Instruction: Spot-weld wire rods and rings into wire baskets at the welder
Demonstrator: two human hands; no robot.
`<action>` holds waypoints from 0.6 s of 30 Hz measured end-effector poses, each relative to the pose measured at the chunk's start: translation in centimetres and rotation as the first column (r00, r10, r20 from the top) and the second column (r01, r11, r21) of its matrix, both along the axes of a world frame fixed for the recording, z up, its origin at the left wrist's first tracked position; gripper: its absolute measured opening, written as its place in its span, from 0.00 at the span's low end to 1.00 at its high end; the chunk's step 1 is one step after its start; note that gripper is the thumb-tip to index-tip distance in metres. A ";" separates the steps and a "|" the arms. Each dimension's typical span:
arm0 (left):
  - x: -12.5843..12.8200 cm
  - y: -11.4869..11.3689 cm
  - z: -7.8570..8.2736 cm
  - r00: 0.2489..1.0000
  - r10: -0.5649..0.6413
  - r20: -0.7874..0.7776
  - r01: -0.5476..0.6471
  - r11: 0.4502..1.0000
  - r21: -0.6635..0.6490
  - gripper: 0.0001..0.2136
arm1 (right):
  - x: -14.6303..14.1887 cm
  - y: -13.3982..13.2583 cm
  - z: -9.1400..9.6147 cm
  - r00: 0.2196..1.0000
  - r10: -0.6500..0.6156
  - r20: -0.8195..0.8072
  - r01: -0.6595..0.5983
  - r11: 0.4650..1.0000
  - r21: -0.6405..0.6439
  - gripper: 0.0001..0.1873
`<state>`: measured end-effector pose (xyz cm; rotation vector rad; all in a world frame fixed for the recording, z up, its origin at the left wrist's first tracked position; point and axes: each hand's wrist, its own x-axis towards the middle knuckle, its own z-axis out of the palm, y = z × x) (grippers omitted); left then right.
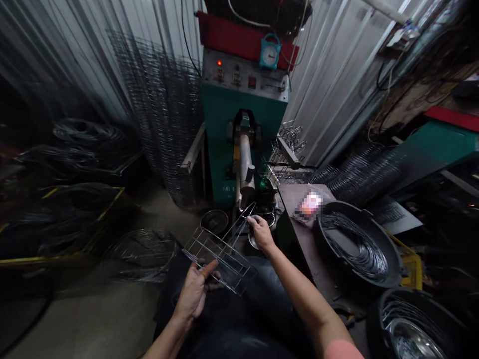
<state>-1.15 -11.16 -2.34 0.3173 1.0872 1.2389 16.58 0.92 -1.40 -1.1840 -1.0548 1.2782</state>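
My left hand is closed on the near left edge of a wire rack, a flat grid of thin metal rods held tilted over my lap. My right hand pinches a bent wire piece that slopes up from the rack's far side. The far end of this wire is close to the lower tip of the spot welder, a green machine with a thick metal arm. Whether wire and tip touch, I cannot tell.
Right of me, a bench carries a black basin of wire pieces; a second basin is nearer. A round pan sits below the welder. Stacked wire grids lean on the back wall. A yellow crate stands left.
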 end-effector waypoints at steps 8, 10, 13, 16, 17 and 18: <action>0.5 1.4 0.3 0.999 0.024 -0.036 -0.024 1.000 -0.010 0.21 | -0.3 1.2 0.1 0.998 -0.052 -0.034 0.052 0.999 0.005 0.18; 0.5 1.7 0.3 0.999 0.021 -0.032 -0.021 1.000 -0.011 0.20 | -0.4 1.5 0.1 0.998 -0.060 -0.020 0.060 0.998 0.012 0.17; 0.4 1.7 0.6 0.999 0.027 -0.017 -0.027 1.000 -0.015 0.20 | -0.6 1.9 0.2 0.998 -0.069 -0.006 0.069 0.997 0.021 0.17; 0.6 1.4 1.3 0.999 0.040 -0.017 -0.040 0.999 -0.003 0.20 | -0.3 1.9 0.6 0.998 -0.057 0.006 0.057 0.998 0.004 0.18; 0.8 1.3 1.6 0.999 0.043 -0.019 -0.043 0.999 0.002 0.19 | 0.0 1.7 0.9 0.999 -0.042 0.028 0.042 0.999 0.001 0.18; 1.0 1.2 1.8 0.999 0.048 -0.021 -0.048 0.999 0.006 0.19 | 0.4 1.2 1.1 0.998 -0.014 0.061 0.014 1.000 -0.002 0.18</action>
